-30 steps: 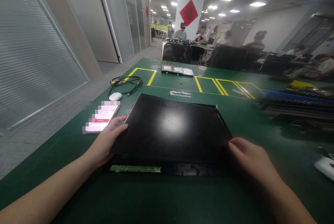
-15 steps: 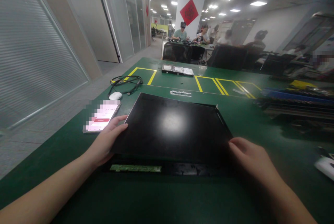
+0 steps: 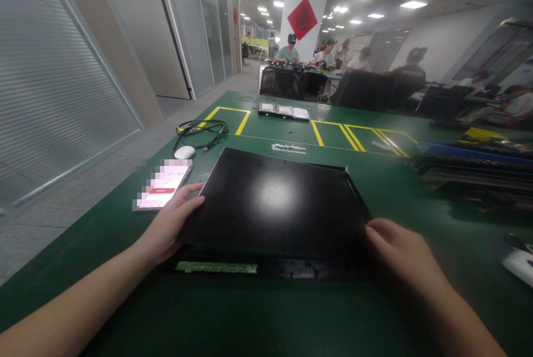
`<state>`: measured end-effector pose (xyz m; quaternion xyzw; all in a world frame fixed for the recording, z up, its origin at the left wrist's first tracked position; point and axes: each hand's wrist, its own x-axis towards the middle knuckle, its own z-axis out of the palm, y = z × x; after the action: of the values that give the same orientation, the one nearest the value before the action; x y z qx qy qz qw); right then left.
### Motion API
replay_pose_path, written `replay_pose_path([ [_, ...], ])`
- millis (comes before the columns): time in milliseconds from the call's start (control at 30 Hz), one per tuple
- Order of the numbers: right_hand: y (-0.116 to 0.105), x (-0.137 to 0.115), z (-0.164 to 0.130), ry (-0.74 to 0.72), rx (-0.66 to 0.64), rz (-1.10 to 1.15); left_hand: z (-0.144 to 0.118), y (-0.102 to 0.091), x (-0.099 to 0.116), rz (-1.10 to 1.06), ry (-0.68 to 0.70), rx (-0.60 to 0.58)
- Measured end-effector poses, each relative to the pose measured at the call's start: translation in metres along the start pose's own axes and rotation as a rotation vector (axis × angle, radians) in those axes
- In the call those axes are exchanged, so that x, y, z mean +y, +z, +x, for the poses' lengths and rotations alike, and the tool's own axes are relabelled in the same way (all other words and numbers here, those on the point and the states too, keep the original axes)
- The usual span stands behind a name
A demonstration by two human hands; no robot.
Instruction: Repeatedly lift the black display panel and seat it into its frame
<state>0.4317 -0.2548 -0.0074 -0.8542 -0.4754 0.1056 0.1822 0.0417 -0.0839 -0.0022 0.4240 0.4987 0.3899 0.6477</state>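
Scarcely anything has moved since the earlier frame: the pose of a co-worker (image 3: 326, 58) across the room and the readout on the phone (image 3: 169, 185) have changed, while the panel (image 3: 275, 201) and both hands are held as before. The dark panel is kept above the near part of the green table (image 3: 258, 321), between the hands. Its left edge is grasped by the left hand (image 3: 177, 224), thumb on top; its right edge is pinched by the right hand (image 3: 393, 243). Opposite edges seem to have been chosen so that the panel is steadied and its glossy face left untouched. Below its near edge, a dark strip (image 3: 302, 270) bearing a green board (image 3: 216, 267) is exposed; whether the two are joined to the panel cannot be told. The phone, white mouse (image 3: 184, 152) and cable (image 3: 208, 132) are set to the left, apparently out of the way. Drives (image 3: 283, 111) are lined up at the back; beside them stands a clear cup (image 3: 323, 107), whose contents cannot be made out.
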Motion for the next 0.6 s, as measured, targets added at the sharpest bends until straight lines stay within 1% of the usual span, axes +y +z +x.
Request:
replay_pose_path([
  [433,0.0021,0.0014,0.0018,-0.002,0.009,0.015,0.0029,-0.0006,-0.0021,-0.023,0.009,-0.013],
  [600,0.0013,0.0003,0.0017,0.008,-0.004,0.020,0.0021,0.0003,-0.0011,-0.043,0.006,0.005],
])
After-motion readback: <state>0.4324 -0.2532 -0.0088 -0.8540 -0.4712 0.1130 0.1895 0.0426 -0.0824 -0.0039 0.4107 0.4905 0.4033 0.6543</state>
